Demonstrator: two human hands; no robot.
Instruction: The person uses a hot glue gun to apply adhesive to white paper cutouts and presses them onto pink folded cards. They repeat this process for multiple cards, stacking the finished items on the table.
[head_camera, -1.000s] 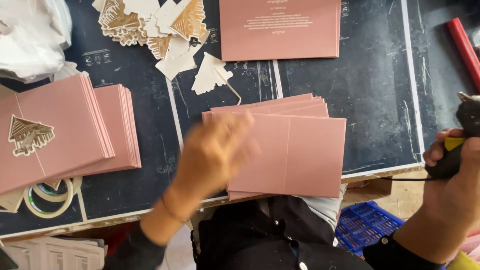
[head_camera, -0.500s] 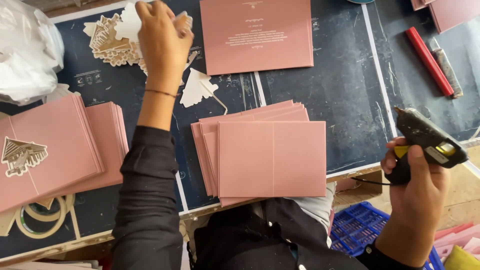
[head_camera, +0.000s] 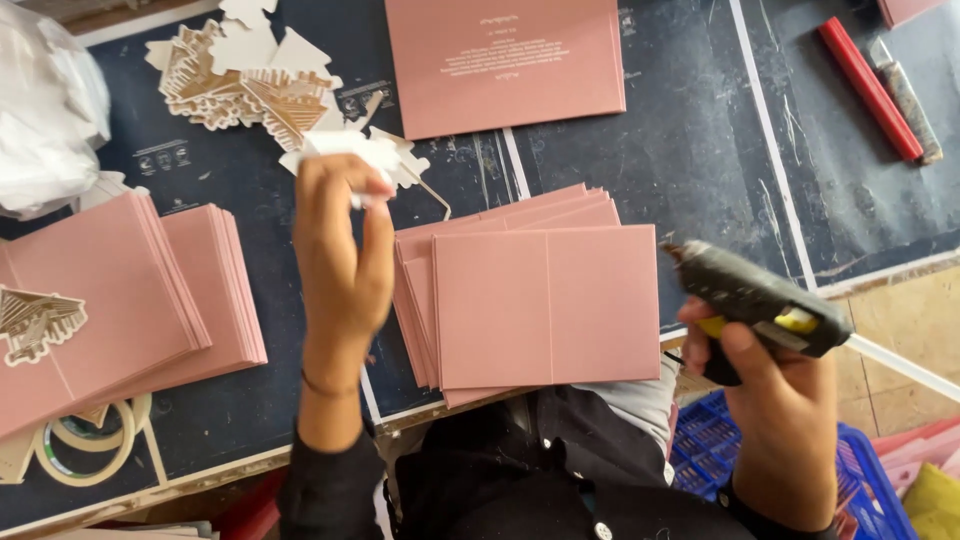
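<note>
Centrally, left hand (head_camera: 340, 250) pinches a white cut-out (head_camera: 350, 150) above the dark mat (head_camera: 650, 180); right hand (head_camera: 780, 400) grips a glue gun (head_camera: 755, 295) beside the pink card stack (head_camera: 545, 305). Risk: a drip from the gun's nozzle could mar the top card.

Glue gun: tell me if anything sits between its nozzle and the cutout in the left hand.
Nothing visible does. The glue gun in the right hand points left over the pink card stack, which lies flat below. The left hand holds the cutout up beyond the stack's far corner.
</note>
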